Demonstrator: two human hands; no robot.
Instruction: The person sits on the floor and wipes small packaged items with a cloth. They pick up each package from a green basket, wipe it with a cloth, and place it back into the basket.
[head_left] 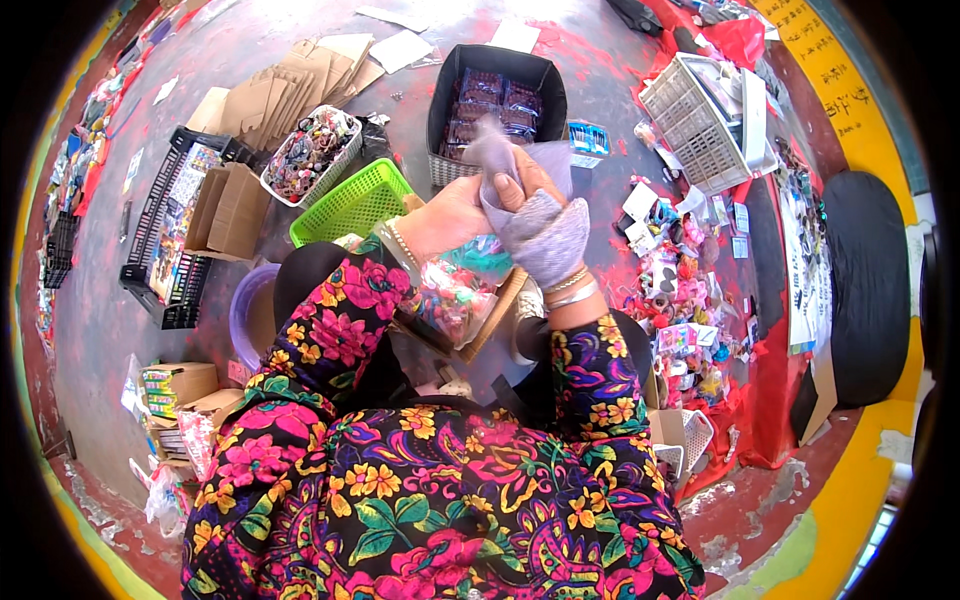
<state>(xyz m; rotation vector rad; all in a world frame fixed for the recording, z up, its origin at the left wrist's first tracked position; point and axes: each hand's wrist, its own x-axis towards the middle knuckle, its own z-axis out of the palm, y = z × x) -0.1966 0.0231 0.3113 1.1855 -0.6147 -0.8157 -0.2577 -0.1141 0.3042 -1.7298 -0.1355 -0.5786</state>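
While both curled hands (445,212) grip it, lilac mesh (548,242) (round the right) slants lengthwise toward upper left.

Green basket (352,207): white basket (338,163) obstructed its upper left, purple basin (243,308) its lower left; passable floor (412,138) lay upper right, before black-lined bin (548,92).

dark handwritten characters (825,62) ran along the yellow wall band (872,138) at upper right, bold dark printed characters (798,292) stood on a white sheet (810,262) below
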